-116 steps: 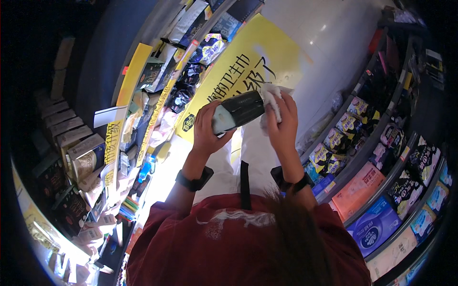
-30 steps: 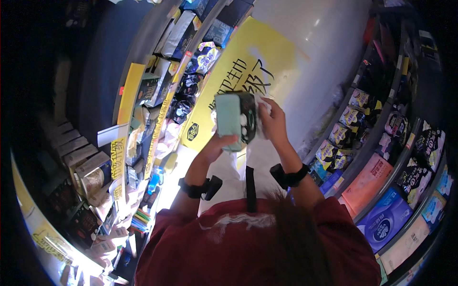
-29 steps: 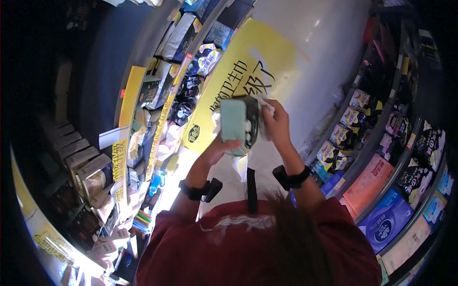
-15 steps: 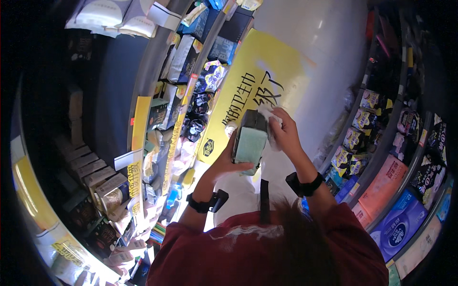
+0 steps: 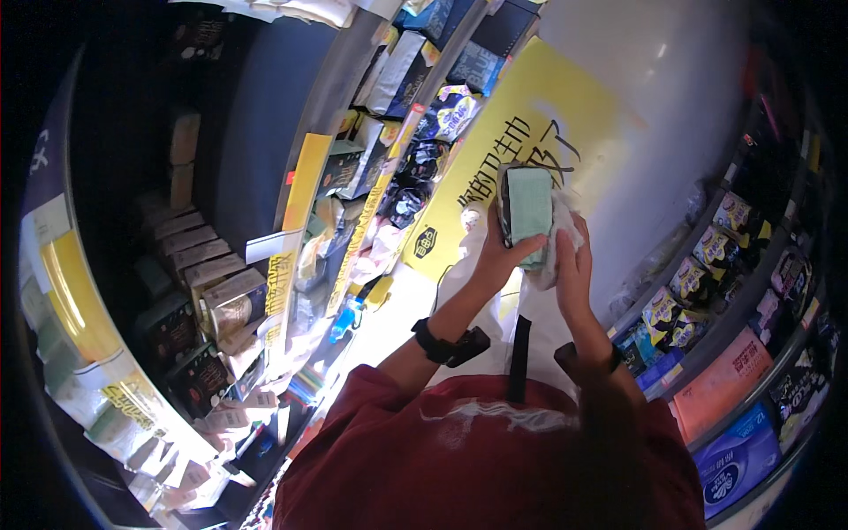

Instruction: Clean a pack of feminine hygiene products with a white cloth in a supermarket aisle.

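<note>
A green and dark boxy package [image 5: 530,205] is held up in front of me over the aisle floor. My left hand [image 5: 496,252] grips its left side and lower edge, the thumb lying across the green face. My right hand [image 5: 574,265] is closed round a crumpled white cloth or tissue [image 5: 563,225], pressed against the package's right side. Part of the right fingers is hidden by the white material. Both wrists wear dark bands.
Shelves on the left hold several packages [image 5: 408,75] and a row of small boxes [image 5: 234,300]. On the right, shelves carry bagged goods [image 5: 693,278], an orange pack [image 5: 724,380] and a purple pack [image 5: 735,464]. A yellow printed floor sheet [image 5: 512,106] lies ahead.
My right hand with the white cloth has moved from the package's far right corner down along its right side. The package has turned slightly, and the whole view has shifted.
</note>
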{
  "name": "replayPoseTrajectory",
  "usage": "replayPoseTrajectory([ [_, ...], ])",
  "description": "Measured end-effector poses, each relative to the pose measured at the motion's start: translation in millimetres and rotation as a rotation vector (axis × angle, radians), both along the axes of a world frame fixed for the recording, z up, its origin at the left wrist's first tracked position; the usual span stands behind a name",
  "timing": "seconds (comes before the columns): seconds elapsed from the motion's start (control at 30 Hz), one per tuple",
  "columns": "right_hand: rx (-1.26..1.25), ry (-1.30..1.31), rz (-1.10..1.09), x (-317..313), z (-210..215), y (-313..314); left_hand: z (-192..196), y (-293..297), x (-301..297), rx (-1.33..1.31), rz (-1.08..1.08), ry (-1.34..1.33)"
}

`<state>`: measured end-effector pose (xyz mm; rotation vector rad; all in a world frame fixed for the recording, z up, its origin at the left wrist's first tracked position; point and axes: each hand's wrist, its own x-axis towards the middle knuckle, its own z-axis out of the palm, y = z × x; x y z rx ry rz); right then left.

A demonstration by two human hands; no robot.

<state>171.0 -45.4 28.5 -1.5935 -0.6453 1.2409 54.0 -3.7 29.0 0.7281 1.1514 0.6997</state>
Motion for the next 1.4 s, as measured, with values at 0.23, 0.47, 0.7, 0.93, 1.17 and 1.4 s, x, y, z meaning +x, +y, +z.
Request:
replayPoseTrajectory([
  [0.23,-0.079,0.139,0.319,-22.7,16.8,-18.0,-24.3,-10.8,-23.5,-0.217,0.414,0.002],
  [0.47,-0.021,-0.074,0.610,-20.1,6.4,-35.1,-36.5,-47.4,-112.3,-0.229,0.547,0.209],
  [0.7,-0.060,-0.084,0.391,-8.8,-1.5,-22.9,-50.9,-122.9,-246.2,-0.269,1.055,0.360],
  [0.93,-0.247,0.068,0.394,-17.0,20.1,-36.7,-63.6,-134.7,-312.8,-0.117,1.257,0.702],
  [1.17,-0.119,-0.098,0.408,-22.0,11.1,-59.5,-69.4,-107.7,-351.4,0.016,1.076,1.342],
  [1.4,-0.154,-0.071,0.403,-36.8,18.0,-61.1,-71.4,-77.7,-383.3,0.065,0.932,1.397],
])
